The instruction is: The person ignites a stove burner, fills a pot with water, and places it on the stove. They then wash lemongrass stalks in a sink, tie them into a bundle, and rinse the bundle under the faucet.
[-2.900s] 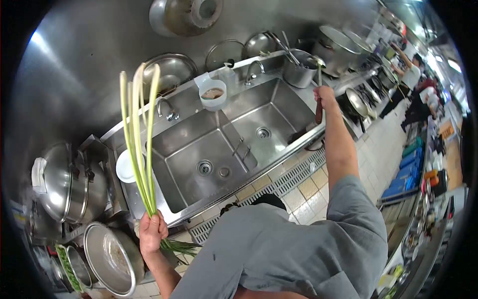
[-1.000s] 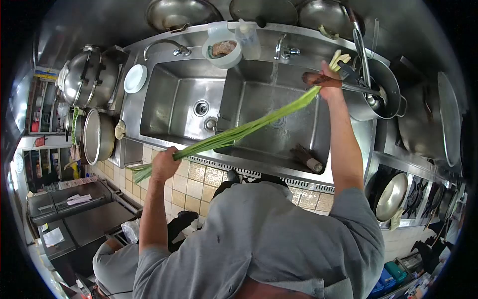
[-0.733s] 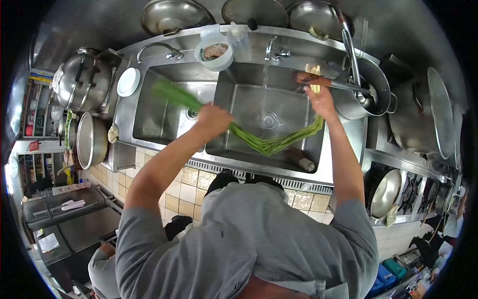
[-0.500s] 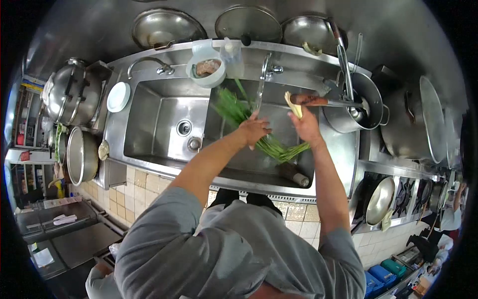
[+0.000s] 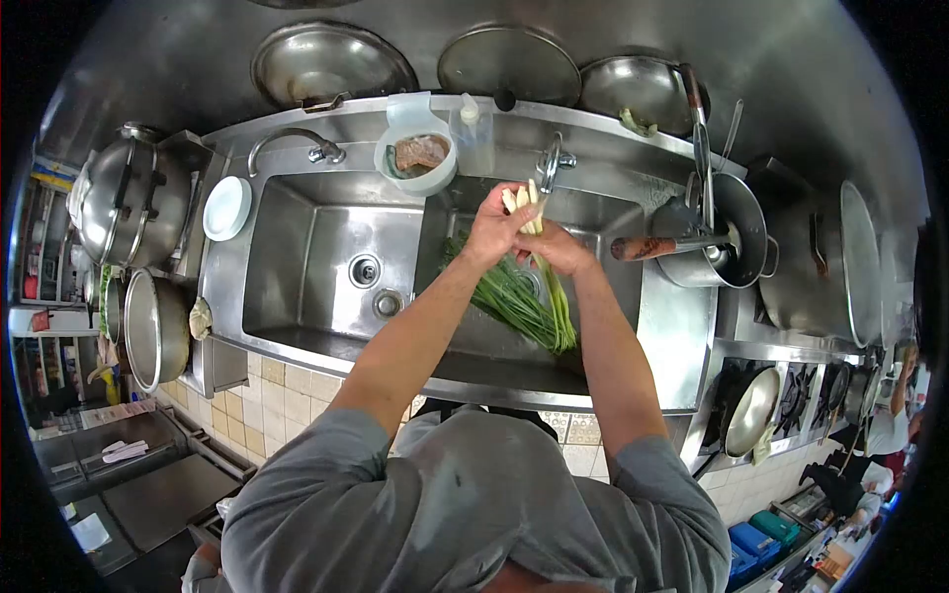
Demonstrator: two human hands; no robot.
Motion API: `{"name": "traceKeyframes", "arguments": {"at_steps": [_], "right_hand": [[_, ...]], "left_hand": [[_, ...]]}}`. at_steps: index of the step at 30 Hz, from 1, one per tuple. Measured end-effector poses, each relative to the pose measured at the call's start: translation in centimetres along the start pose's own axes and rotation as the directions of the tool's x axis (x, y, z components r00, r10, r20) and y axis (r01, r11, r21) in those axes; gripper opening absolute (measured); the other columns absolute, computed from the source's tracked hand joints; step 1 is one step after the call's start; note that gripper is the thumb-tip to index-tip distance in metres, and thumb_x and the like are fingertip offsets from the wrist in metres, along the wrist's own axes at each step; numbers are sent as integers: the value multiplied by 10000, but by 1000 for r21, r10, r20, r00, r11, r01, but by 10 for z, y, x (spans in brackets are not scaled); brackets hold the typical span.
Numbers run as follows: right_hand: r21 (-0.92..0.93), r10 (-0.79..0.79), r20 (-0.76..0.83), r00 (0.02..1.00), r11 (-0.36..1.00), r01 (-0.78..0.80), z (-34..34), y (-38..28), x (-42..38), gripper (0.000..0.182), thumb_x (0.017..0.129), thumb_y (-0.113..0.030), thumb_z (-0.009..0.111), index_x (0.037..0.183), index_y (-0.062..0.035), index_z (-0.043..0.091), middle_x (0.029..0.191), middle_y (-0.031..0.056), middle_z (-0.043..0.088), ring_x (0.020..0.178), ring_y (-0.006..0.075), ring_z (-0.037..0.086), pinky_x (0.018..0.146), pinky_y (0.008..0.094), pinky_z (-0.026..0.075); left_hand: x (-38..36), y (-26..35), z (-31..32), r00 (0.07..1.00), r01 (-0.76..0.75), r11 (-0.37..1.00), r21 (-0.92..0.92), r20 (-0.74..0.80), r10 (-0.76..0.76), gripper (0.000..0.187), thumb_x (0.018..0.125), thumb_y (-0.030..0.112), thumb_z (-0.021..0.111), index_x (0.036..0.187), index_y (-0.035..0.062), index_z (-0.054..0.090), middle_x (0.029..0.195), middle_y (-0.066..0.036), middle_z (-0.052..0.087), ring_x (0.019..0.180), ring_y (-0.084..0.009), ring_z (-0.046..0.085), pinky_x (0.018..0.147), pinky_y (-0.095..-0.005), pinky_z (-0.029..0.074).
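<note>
A bunch of green onions [image 5: 524, 311] hangs into the right sink basin, its long green leaves bent and lying over the basin floor. Its pale root ends point up between my hands, close beneath the right tap [image 5: 556, 160]. My left hand [image 5: 490, 229] is closed around the white ends from the left. From the right, my right hand [image 5: 558, 247] grips the stalks just below them, with its fingers partly hidden. The two hands touch or nearly touch each other.
A white bowl [image 5: 440, 178] with food and a squeeze bottle [image 5: 473, 138] stand behind the basins. Right of the sink, a steel pot [image 5: 692, 269] holds long utensils, one wooden handle [image 5: 643, 248] jutting over the basin. White plates [image 5: 227, 210] sit at left.
My left hand has moved up from the leaves to the white ends. My right hand has swung left beside it. The leaves now hang lower in the basin.
</note>
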State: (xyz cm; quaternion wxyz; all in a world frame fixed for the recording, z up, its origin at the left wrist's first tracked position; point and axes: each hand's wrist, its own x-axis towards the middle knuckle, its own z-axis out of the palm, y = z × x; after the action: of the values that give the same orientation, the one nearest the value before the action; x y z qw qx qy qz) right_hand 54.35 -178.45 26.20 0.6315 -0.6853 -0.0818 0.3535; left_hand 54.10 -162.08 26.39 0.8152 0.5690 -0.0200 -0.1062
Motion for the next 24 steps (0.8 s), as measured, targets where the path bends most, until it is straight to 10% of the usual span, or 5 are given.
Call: {"name": "traceKeyframes", "arguments": {"at_steps": [6, 9, 12, 18, 24], "right_hand": [[351, 19, 38, 999, 936, -31, -9, 27, -13, 390, 915, -375, 705, 1080, -45, 580, 837, 44, 613, 692, 135, 560, 596, 291, 460], [260, 78, 8, 997, 962, -78, -13, 24, -11, 431, 898, -392, 728, 1093, -33, 589, 864, 50, 610, 726, 139, 570, 617, 304, 474], [-269, -52, -273, 961, 963, -24, -12, 6, -19, 337, 839, -273, 736, 1024, -21, 607, 851, 63, 641, 766, 158, 621, 663, 311, 499], [-121, -51, -279, 959, 992, 17, -6, 11, -27, 403, 858, -315, 737, 1095, -13, 613, 862, 68, 641, 729, 138, 610, 591, 296, 502], [-199, -74, -40, 996, 978, 65, 7, -6, -5, 389, 825, -261, 763, 1076, -3, 614, 850, 55, 621, 664, 152, 589, 563, 325, 491]], "left_hand": [[-13, 46, 30, 993, 58, 984, -167, 109, -40, 338, 984, 140, 603, 1288, 33, 500, 1095, -132, 666, 990, -240, 678, 828, -335, 578], [14, 26, 28, 971, 204, 966, -160, 157, -179, 386, 944, 138, 662, 1295, 8, 565, 1028, -92, 686, 899, -183, 677, 791, -317, 565], [28, 11, 38, 983, 153, 988, -14, 102, -151, 354, 943, 139, 667, 1239, -36, 583, 1044, -127, 681, 927, -200, 679, 809, -328, 568], [10, -2, 41, 997, -27, 997, -76, 67, 32, 656, 924, 110, 691, 1465, 37, 327, 1198, -145, 639, 1047, -201, 637, 845, -339, 560], [-12, 10, 7, 957, 272, 946, -178, 153, -247, 533, 932, 158, 675, 1401, 10, 470, 1337, -107, 591, 1180, -221, 574, 999, -400, 484]]}}
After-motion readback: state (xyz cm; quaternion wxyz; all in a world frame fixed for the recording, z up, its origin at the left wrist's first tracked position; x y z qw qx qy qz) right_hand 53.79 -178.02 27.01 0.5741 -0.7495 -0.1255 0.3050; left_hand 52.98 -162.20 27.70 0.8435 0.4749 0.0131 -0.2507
